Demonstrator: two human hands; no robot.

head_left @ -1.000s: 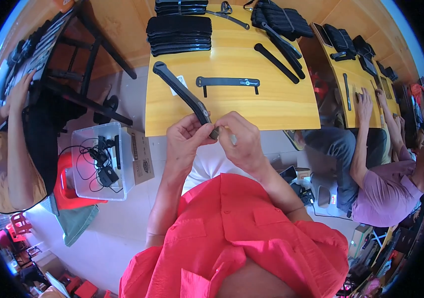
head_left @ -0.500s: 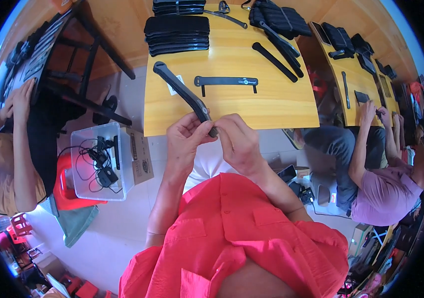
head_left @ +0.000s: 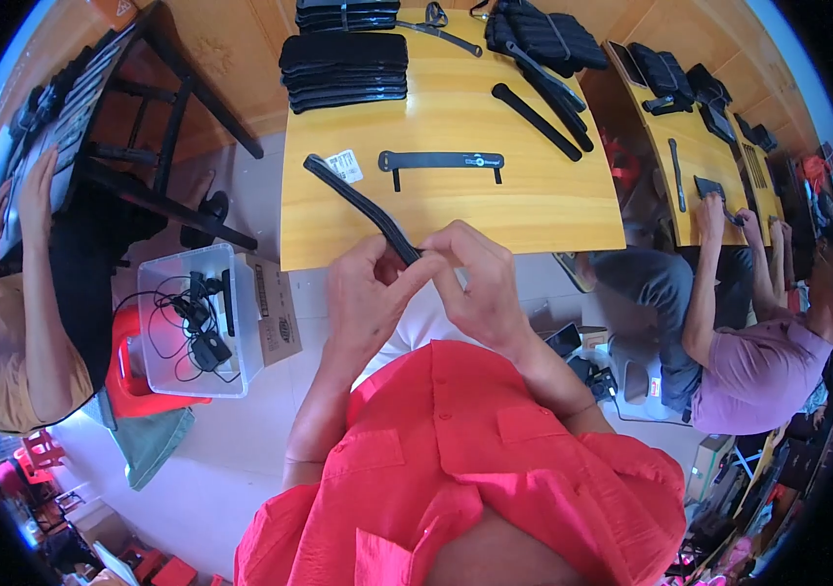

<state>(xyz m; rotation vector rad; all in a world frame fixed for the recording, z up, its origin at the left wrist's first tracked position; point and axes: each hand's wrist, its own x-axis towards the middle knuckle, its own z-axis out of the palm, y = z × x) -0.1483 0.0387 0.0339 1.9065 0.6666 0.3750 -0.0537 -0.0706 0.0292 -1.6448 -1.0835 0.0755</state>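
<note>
A long black strap (head_left: 358, 202) lies slanted across the near left part of the yellow wooden table (head_left: 553, 200). Its near end is pinched between my left hand (head_left: 366, 298) and my right hand (head_left: 480, 283) at the table's front edge. Both hands close their fingers around that end. A flat black strap piece with two short tabs (head_left: 443, 162) lies in the middle of the table, beyond my hands. A small white tag (head_left: 343, 165) lies beside the long strap.
Stacks of black pieces (head_left: 343, 59) and loose black rods (head_left: 537, 119) sit at the table's far side. A clear bin with cables (head_left: 192, 322) and a cardboard box (head_left: 275, 308) stand on the floor at left. One person sits at left, another works at a table on the right.
My hands stay joined on the strap's near end, fingers shifting slightly. The person on the left moved a hand along the rack.
</note>
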